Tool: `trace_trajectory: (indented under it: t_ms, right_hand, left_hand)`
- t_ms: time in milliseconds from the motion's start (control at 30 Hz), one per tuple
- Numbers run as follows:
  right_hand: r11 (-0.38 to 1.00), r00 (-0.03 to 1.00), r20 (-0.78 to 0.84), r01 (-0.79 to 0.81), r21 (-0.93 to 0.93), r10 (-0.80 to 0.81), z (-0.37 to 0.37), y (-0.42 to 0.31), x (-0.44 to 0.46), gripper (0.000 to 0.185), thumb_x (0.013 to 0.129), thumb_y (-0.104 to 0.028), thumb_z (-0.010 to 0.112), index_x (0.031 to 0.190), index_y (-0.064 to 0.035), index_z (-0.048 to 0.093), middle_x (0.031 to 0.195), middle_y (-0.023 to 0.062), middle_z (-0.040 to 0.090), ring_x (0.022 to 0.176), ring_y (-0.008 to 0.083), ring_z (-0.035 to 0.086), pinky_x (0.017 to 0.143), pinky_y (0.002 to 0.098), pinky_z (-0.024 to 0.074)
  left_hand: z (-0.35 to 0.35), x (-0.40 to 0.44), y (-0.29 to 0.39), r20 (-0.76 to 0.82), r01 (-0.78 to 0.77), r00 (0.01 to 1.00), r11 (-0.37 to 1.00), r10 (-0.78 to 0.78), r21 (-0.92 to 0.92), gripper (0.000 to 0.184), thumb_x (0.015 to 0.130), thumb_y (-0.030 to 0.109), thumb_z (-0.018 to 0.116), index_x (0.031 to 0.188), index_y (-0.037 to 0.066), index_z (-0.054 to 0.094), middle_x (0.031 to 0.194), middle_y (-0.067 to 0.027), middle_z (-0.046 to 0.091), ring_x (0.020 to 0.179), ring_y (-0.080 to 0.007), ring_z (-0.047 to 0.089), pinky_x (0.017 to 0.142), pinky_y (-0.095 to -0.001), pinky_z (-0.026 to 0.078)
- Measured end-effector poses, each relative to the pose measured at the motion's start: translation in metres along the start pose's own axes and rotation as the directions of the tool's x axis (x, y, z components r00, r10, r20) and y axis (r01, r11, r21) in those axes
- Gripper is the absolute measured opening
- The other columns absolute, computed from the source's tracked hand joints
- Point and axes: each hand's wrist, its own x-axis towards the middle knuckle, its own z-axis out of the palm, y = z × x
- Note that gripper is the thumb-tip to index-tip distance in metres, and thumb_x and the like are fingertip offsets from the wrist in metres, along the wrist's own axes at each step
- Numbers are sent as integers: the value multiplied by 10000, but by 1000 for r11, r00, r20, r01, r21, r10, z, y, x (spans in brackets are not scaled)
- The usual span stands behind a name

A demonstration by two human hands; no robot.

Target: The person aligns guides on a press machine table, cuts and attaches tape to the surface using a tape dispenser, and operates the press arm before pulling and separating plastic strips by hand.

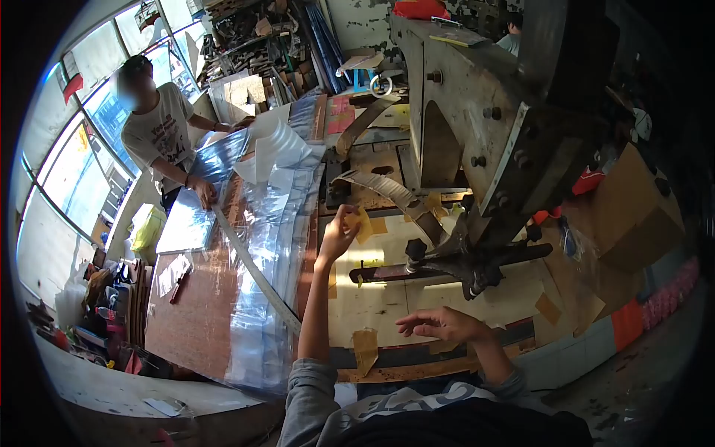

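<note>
My left hand [340, 235] is raised over the machine's pale bed [387, 302], its fingers pinched at the edge of a piece of tan tape [363, 225]. My right hand [441, 325] hovers above the near side of the bed, fingers stretched out and holding nothing. Between and beyond the hands is a dark metal clamp bar [387, 273] with black knobs, below the heavy press head [514, 156]. Another strip of tan tape [365, 352] lies at the bed's near edge, left of my right hand.
Stacked clear plastic sheets [261, 328] cover part of the brown board [186, 335] at left, with a long metal ruler [257, 272] across them. A co-worker [160, 123] stands behind, one hand near the ruler. A cardboard box [633, 212] stands at right.
</note>
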Motion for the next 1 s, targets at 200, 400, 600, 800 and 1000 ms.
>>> trace_trajectory:
  t_ms: [200,400,600,800,1000]
  right_hand:
    - [989,996,-42,-75,125,81,15,33,11,395,958,-263,515,1287,-45,505,1142,67,618,1021,123,577,901,267,444]
    - [993,996,-22,-81,82,83,19,39,26,392,951,-195,522,1310,-46,475,1176,76,596,1088,140,548,943,283,437]
    - [992,988,-128,-75,100,88,19,48,36,411,942,-293,543,1297,-88,507,1136,68,617,1040,142,569,900,285,443]
    - [990,982,-141,-110,94,122,18,49,40,410,935,-279,556,1298,-95,506,1132,73,617,1036,145,572,893,287,450]
    - [988,978,-142,-143,64,151,18,43,46,413,928,-262,569,1300,-96,502,1126,77,618,1023,145,578,892,295,456]
  left_hand:
    - [15,36,-48,250,202,958,948,-139,-244,378,840,37,608,1162,70,412,1082,-63,508,1008,-129,528,808,-264,458]
    - [21,64,-75,265,79,964,981,-31,-175,451,762,51,678,1154,48,454,998,-80,559,897,-149,584,747,-280,478]
    - [15,78,-73,315,-30,949,997,6,71,539,704,129,752,1161,58,477,1048,-164,633,978,-297,622,758,-338,485]
    - [14,81,-78,358,8,933,996,-38,85,599,669,184,782,1166,75,466,1059,-174,623,1001,-337,599,804,-389,479]
    - [18,79,-85,306,-169,949,949,82,268,692,601,208,809,1193,108,465,1132,-181,531,1066,-391,470,916,-454,399]
